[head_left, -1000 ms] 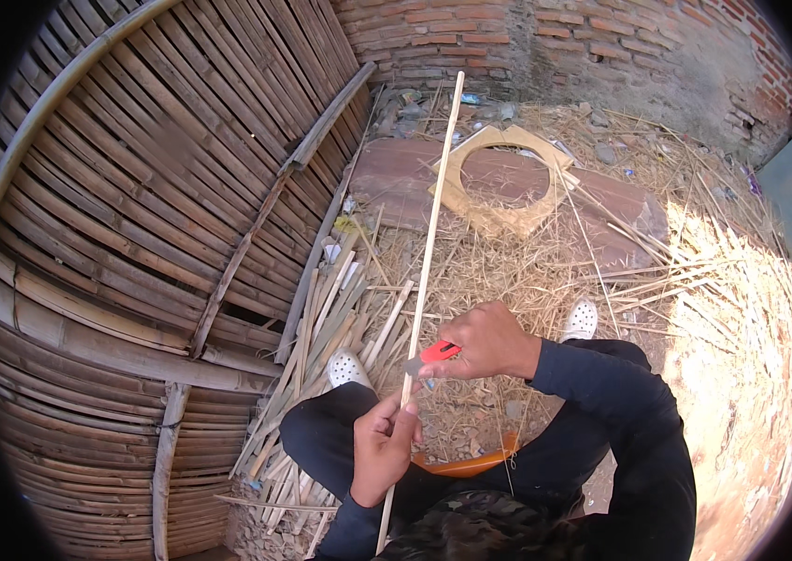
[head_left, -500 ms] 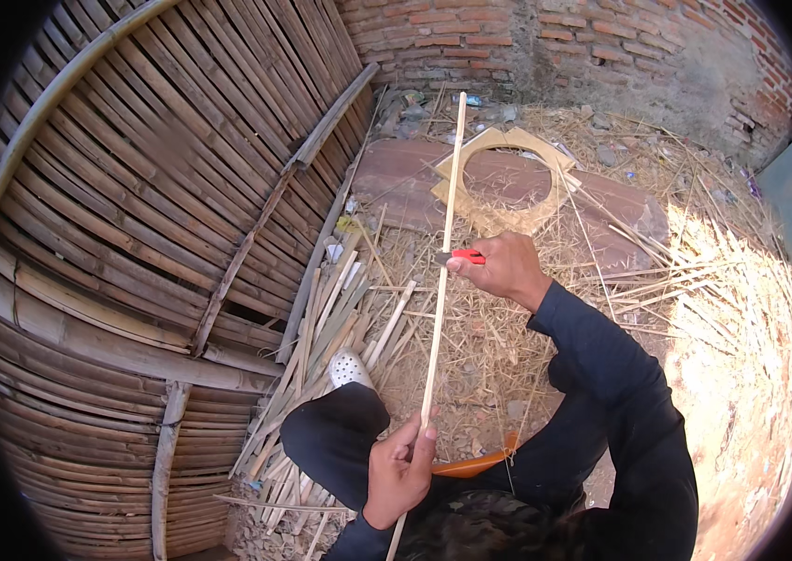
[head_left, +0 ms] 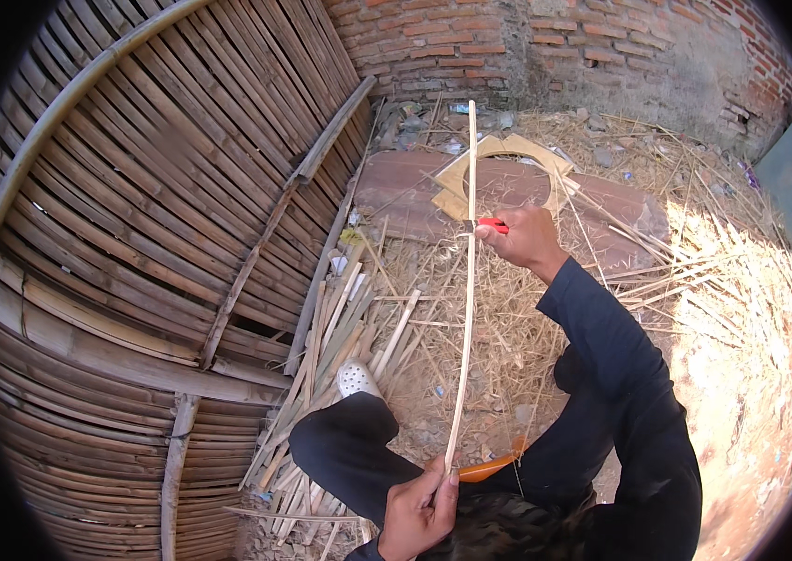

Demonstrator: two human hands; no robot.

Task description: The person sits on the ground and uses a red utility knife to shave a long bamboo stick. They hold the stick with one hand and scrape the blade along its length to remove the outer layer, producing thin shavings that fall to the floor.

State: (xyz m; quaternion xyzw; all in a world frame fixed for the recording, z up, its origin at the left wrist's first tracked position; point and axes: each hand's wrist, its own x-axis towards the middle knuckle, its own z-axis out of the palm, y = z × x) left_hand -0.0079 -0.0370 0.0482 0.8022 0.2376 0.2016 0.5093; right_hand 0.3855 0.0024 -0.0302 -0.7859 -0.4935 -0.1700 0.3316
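A long, pale bamboo strip [head_left: 468, 346] stretches away from my lap across the middle of the view. Its near end is gripped by my left hand [head_left: 421, 510], with thumb and fingers closed around it low by my lap. Farther up the strip, my right hand [head_left: 525, 241] is wrapped around a red-handled knife [head_left: 493, 224]. The short, dark blade lies against the strip, and a thin curl of shaving shows just below it. Most of the knife's handle is hidden in my fist.
Several loose bamboo strips [head_left: 316, 346] lie by my white clog [head_left: 356, 378]. Ahead, a tan ring-shaped frame [head_left: 453, 204] rests on a reddish-brown board [head_left: 396, 192]. Shavings [head_left: 517, 327] cover the ground. A bamboo wall [head_left: 143, 178] stands left, a brick wall [head_left: 433, 47] ahead.
My right hand and the knife have moved farther up the strip and slightly right. My left hand has come lower and right, and the strip now stands more upright in view.
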